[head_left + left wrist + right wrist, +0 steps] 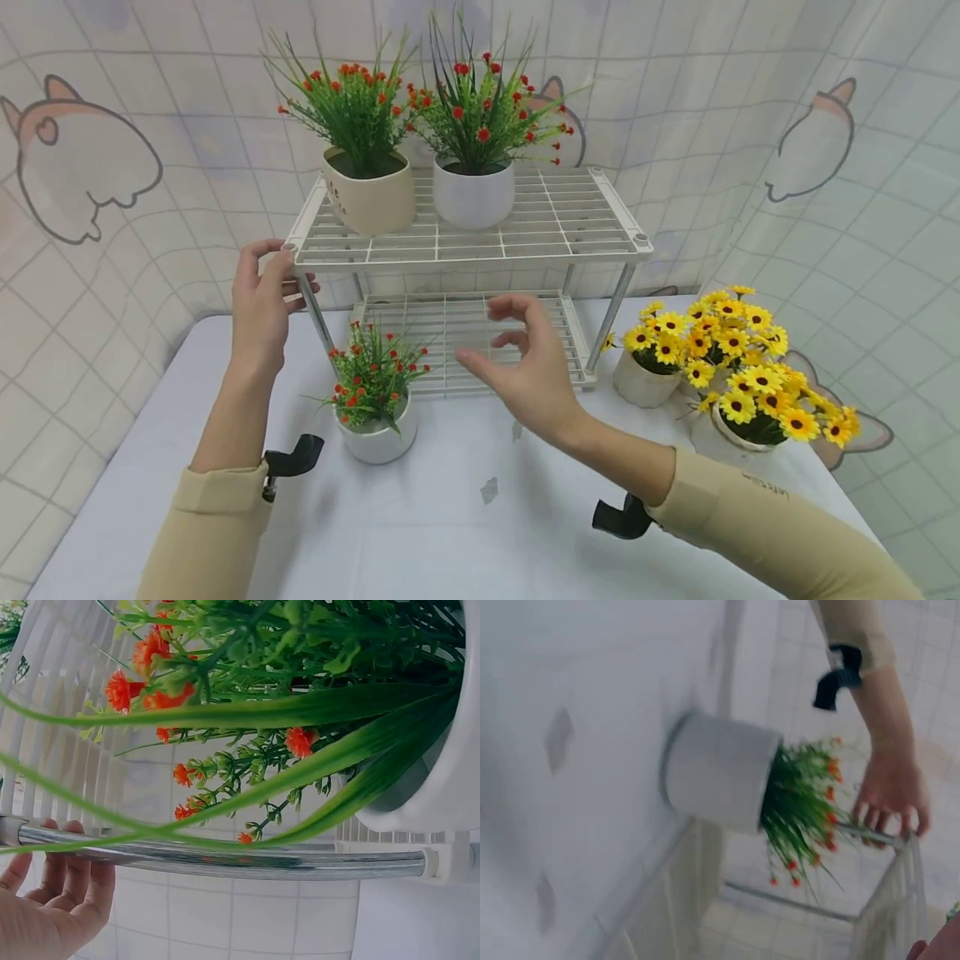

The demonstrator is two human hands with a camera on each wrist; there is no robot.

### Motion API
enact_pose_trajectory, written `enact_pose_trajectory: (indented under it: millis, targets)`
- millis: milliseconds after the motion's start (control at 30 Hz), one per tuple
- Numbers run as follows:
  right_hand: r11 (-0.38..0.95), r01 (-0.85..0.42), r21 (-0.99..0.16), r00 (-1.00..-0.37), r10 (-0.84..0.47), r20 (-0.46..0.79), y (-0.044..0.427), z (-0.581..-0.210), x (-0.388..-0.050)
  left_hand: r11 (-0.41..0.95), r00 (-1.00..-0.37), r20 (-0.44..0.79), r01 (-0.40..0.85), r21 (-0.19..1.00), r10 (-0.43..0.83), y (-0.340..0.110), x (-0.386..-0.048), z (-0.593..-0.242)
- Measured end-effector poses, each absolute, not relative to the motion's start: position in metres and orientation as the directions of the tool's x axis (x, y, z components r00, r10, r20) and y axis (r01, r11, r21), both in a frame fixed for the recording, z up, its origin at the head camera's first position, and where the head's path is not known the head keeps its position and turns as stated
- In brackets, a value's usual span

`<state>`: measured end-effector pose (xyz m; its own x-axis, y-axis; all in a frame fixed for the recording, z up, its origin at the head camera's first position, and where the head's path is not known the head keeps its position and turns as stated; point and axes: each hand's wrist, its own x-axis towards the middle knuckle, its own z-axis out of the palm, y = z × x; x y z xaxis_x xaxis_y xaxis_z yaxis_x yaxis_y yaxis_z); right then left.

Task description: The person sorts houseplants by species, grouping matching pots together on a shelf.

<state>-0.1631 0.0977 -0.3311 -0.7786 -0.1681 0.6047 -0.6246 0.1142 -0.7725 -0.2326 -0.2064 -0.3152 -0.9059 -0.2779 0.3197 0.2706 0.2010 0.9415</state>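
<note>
My left hand (262,300) grips the white wire rack (480,261) at its upper front left corner. In the left wrist view its fingers (77,881) curl round the silver post (225,864) near the top. My right hand (536,379) hovers in front of the lower shelf, holding nothing, with thumb and fingers curved and well apart. To its left a white pot (378,437) of small red-orange flowers (375,375) stands upright on the table by the front left post. The right wrist view shows this pot (716,772) too, with only a bit of my right hand at its lower right edge.
On the top shelf stand a cream pot (375,200) and a white pot (474,200), both with red flowers and grass. Several pots of yellow flowers (765,400) are grouped on the white table (450,558) to the right. A tile-patterned curtain (247,150) hangs behind.
</note>
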Motion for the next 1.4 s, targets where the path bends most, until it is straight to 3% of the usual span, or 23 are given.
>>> enact_pose_trajectory:
  millis: [333, 767, 1000, 1400]
  targets:
    - [0.151, -0.351, -0.924, -0.918, -0.251, 0.308, 0.082, -0.389, -0.132, 0.203, -0.909, 0.310, 0.260, 0.944, -0.278, -0.207, -0.233, -0.314]
    - [0.086, -0.099, -0.991, -0.967, -0.244, 0.076, 0.047, -0.442, -0.125, 0.219, -0.907, 0.319, 0.264, 0.939, -0.274, -0.208, -0.230, -0.313]
    - [0.109, -0.046, -0.993, -0.975, -0.223, 0.021, 0.026, -0.453, -0.131, 0.224, -0.908, 0.324, 0.269, 0.937, -0.264, -0.208, -0.232, -0.314]
    - [0.127, -0.097, -0.987, -0.986, -0.145, 0.078, -0.012, -0.466, -0.143, 0.195, -0.908, 0.326, 0.281, 0.940, -0.265, -0.208, -0.231, -0.314]
